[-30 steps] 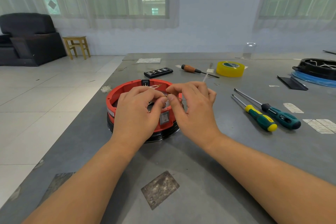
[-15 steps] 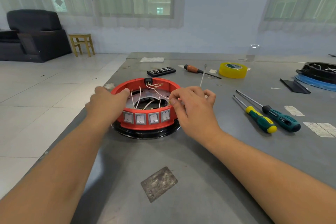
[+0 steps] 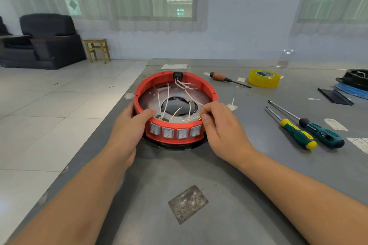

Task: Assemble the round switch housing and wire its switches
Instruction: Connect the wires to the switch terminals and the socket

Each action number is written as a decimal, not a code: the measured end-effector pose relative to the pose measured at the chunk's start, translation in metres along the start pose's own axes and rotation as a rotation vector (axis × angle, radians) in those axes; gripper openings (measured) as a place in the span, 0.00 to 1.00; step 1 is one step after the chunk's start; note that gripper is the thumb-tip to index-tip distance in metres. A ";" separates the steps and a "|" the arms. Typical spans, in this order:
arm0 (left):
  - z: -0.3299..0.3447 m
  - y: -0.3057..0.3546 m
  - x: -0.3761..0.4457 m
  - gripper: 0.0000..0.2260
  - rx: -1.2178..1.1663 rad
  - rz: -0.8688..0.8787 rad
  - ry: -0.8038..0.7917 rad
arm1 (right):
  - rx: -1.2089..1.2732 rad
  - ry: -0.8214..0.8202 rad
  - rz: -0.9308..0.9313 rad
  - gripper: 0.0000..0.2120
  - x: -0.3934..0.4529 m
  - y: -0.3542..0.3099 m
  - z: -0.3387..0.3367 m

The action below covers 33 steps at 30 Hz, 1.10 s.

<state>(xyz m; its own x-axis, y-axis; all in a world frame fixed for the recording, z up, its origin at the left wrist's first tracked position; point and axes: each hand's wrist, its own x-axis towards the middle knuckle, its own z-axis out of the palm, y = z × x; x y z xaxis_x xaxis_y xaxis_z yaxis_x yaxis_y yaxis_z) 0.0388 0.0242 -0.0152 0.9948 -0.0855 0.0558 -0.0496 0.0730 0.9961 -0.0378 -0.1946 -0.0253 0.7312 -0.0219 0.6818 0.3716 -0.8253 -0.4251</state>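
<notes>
From the head view, the red switch housing [image 3: 176,105] sits on the tabletop [image 3: 258,165] near its left edge. The left hand [image 3: 129,131] grips its near-left rim; the right hand [image 3: 219,125] pinches a brass wire terminal [image 3: 199,118] behind the rightmost switch [image 3: 195,131]. Best to brace the ring firmly and push the terminal straight onto its tab. Half a second ago, the left hand sat further left and the camera further back.

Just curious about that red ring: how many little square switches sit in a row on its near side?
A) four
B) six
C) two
A: four grey rocker switches sit side by side in the near wall of the red housing.
</notes>
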 end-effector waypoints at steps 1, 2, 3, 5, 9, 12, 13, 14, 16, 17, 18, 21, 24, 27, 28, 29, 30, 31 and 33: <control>0.001 0.002 -0.001 0.14 -0.049 0.045 -0.034 | -0.007 0.022 -0.019 0.04 0.000 0.001 -0.002; 0.001 0.003 -0.001 0.19 -0.088 0.081 -0.067 | -0.021 0.034 -0.037 0.04 0.001 0.003 -0.004; 0.003 0.003 -0.002 0.23 -0.114 0.106 -0.096 | -0.037 0.040 -0.051 0.04 0.002 0.005 -0.005; 0.005 0.001 -0.002 0.30 -0.150 0.134 -0.146 | -0.066 0.049 -0.073 0.03 0.003 0.009 -0.008; 0.007 -0.004 -0.006 0.38 -0.319 0.050 -0.230 | -0.122 0.056 -0.097 0.03 0.006 0.019 -0.010; 0.009 -0.008 -0.007 0.42 -0.383 0.039 -0.242 | -0.135 0.051 -0.095 0.03 0.007 0.021 -0.010; 0.010 -0.009 -0.006 0.42 -0.392 0.041 -0.246 | -0.137 0.051 -0.098 0.03 0.007 0.021 -0.010; 0.010 -0.011 -0.006 0.42 -0.397 0.041 -0.252 | -0.140 0.051 -0.102 0.03 0.007 0.021 -0.010; 0.009 -0.014 -0.005 0.42 -0.402 0.036 -0.268 | -0.152 0.051 -0.109 0.03 0.007 0.021 -0.011; 0.009 -0.016 -0.005 0.41 -0.412 0.037 -0.274 | -0.164 0.047 -0.114 0.03 0.008 0.021 -0.011; 0.010 -0.018 -0.004 0.41 -0.427 0.043 -0.278 | -0.179 0.043 -0.119 0.03 0.008 0.021 -0.012; 0.011 -0.023 -0.003 0.41 -0.466 0.068 -0.279 | -0.263 0.046 -0.132 0.03 0.008 0.019 -0.013; 0.013 -0.027 -0.002 0.41 -0.472 0.099 -0.282 | -0.378 0.112 -0.160 0.04 0.008 0.011 -0.016; 0.014 -0.028 -0.002 0.40 -0.478 0.115 -0.290 | -0.431 0.152 -0.226 0.07 0.016 0.001 -0.027; 0.015 -0.028 -0.001 0.40 -0.480 0.117 -0.289 | -0.423 0.131 -0.251 0.07 0.020 -0.004 -0.030; 0.015 -0.028 -0.001 0.40 -0.479 0.119 -0.290 | -0.410 0.089 -0.273 0.07 0.024 -0.009 -0.033; 0.016 -0.028 -0.001 0.40 -0.477 0.122 -0.292 | -0.399 0.030 -0.291 0.07 0.029 -0.015 -0.035; 0.016 -0.028 -0.001 0.40 -0.477 0.125 -0.294 | -0.387 -0.037 -0.301 0.06 0.033 -0.021 -0.036; 0.015 -0.028 0.000 0.39 -0.484 0.123 -0.297 | -0.339 -0.174 -0.266 0.06 0.042 -0.033 -0.035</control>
<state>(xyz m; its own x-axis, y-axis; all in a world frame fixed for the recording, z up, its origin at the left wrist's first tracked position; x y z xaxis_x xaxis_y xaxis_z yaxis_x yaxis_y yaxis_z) 0.0386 0.0074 -0.0419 0.9133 -0.3173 0.2553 -0.0471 0.5403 0.8402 -0.0393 -0.1881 0.0383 0.7318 0.2862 0.6185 0.3725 -0.9280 -0.0112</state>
